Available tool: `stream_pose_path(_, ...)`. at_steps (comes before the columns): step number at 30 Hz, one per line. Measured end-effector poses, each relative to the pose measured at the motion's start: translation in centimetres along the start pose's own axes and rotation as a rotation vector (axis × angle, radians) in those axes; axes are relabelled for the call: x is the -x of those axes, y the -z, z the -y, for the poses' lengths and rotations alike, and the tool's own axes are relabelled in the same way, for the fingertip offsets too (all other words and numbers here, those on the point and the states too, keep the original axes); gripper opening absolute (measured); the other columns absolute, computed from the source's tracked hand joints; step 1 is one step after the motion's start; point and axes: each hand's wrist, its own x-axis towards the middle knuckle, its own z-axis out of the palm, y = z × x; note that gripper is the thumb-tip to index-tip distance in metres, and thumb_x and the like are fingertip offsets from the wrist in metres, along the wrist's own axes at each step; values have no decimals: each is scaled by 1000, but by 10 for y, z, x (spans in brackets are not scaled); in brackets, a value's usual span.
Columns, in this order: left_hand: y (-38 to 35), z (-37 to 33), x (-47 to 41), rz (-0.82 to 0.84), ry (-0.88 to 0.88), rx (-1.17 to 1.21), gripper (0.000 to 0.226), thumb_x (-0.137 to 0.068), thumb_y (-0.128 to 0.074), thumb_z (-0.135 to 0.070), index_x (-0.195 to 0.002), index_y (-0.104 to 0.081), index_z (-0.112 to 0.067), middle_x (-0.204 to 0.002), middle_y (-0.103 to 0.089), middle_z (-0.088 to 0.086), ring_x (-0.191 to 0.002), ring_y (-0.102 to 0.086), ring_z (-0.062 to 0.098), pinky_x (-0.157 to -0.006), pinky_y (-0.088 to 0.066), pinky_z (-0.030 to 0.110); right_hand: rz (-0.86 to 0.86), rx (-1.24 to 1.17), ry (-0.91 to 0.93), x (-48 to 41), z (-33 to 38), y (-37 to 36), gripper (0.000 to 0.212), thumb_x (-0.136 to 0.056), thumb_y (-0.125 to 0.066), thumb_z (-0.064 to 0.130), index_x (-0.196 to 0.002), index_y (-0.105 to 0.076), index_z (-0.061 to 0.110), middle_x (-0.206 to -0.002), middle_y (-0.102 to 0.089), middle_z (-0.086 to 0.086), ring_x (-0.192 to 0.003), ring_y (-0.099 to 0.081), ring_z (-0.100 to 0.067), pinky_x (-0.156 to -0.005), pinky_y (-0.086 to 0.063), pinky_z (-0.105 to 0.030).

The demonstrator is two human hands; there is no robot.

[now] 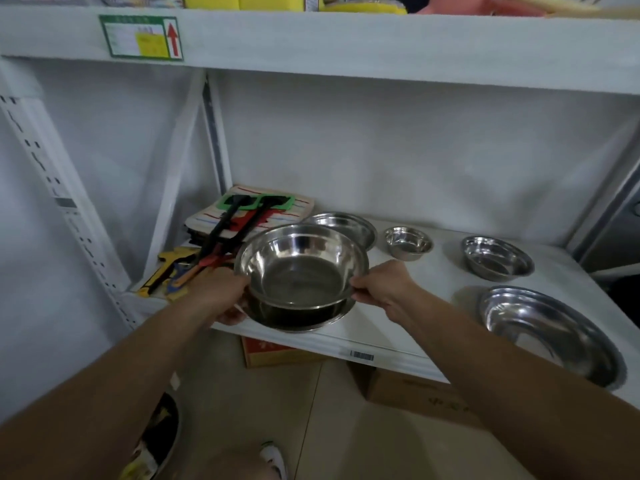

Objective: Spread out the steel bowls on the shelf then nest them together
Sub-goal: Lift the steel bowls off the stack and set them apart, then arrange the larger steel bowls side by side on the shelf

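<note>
I hold a deep steel bowl (300, 263) by its rim, tilted slightly, just above a wider steel bowl (304, 318) that rests at the shelf's front edge. My left hand (216, 292) grips the left rim and my right hand (381, 287) pinches the right rim. Behind them a broad shallow bowl (349, 226) stands partly hidden. A small bowl (408, 242) and a medium bowl (497, 258) sit apart further right. The largest bowl (550, 332) lies at the right front of the white shelf (398, 313).
At the shelf's left lie folded striped cloths (291, 206), black-handled brushes with a green head (239, 220) and yellow packaged tools (169, 271). An upper shelf (346, 39) hangs overhead. Cardboard boxes (408, 393) stand on the floor underneath.
</note>
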Motion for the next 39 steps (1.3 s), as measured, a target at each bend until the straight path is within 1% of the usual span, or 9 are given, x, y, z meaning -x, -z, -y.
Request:
stream_pose_path(4, -11, 15, -13, -57, 2, -148, 31, -97, -56, -35, -98, -63, -5, -89, -64, 14, -62, -61, 24, -62, -58, 36, -19, 96, -16, -4, -19, -6, 12, -83, -80, -4, -90, -72, -9, -84, -77, -21, -76, -80, -31, -80, -68, -42)
stream_pose_path(12, -11, 31, -26, -100, -49, -590, 46, -89, -46, -56, -98, -67, -16, -98, -67, 6, -90, -67, 25, -87, -59, 40, -46, 437, 67, -10, -38, -17, 16, -80, -80, 3, -94, -73, -3, -82, -80, -17, -72, -81, -28, -75, -68, -46)
stream_pose_path(15, -10, 24, -25, -79, -63, -684, 42, -91, -48, -54, -98, -68, -18, -96, -67, 4, -90, -66, 22, -87, -58, 38, -19, 418, 68, -8, -40, -13, 17, -85, -79, 10, -94, -71, -2, -81, -80, -16, -69, -81, -29, -77, -68, -47)
stream_pose_path(18, -8, -2, -30, -239, -171, -789, 40, -94, -48, -52, -86, -69, -18, -84, -65, 0, -77, -61, 17, -71, -52, 33, -8, 361, 83, -8, -37, 0, 22, -90, -77, 18, -99, -69, -1, -88, -75, -16, -70, -80, -28, -77, -68, -43)
stream_pose_path(21, -20, -42, -60, -295, -307, -727, 34, -97, -48, -41, -86, -68, -15, -78, -63, -2, -66, -57, 15, -60, -44, 32, -13, 272, 88, -16, -31, 21, 40, -95, -72, 13, -122, -62, -16, -101, -76, -31, -82, -80, -36, -84, -67, -44)
stream_pose_path(24, -54, -81, -104, -236, -340, -682, 28, -96, -53, -31, -103, -68, -9, -96, -69, 5, -81, -61, 20, -68, -46, 33, -10, 152, 76, -31, -27, 40, 41, -95, -69, 6, -122, -56, -22, -113, -70, -39, -79, -78, -37, -85, -66, -47)
stream_pose_path(27, -88, -104, -143, -203, -298, -685, 43, -97, -53, -31, -131, -60, -7, -129, -66, 16, -113, -63, 33, -90, -50, 40, 5, 62, 68, -44, -26, 51, 14, -94, -70, 3, -104, -71, -6, -109, -72, -34, -74, -76, -31, -72, -68, -35)
stream_pose_path(29, -104, -111, -165, -210, -265, -697, 46, -97, -53, -30, -136, -57, -5, -135, -63, 19, -122, -61, 36, -99, -49, 44, 12, 2, 58, -53, -28, 57, 3, -94, -70, 2, -93, -72, 1, -100, -71, -34, -71, -73, -28, -66, -67, -32)
stream_pose_path(39, -117, -125, -200, -246, -143, -365, 26, -92, -61, -15, -111, -68, 2, -96, -69, 17, -85, -69, 32, -65, -54, 36, -18, -138, 7, -71, -34, 78, 18, -94, -68, -2, -111, -67, 1, -93, -70, -20, -61, -70, -23, -59, -66, -29)
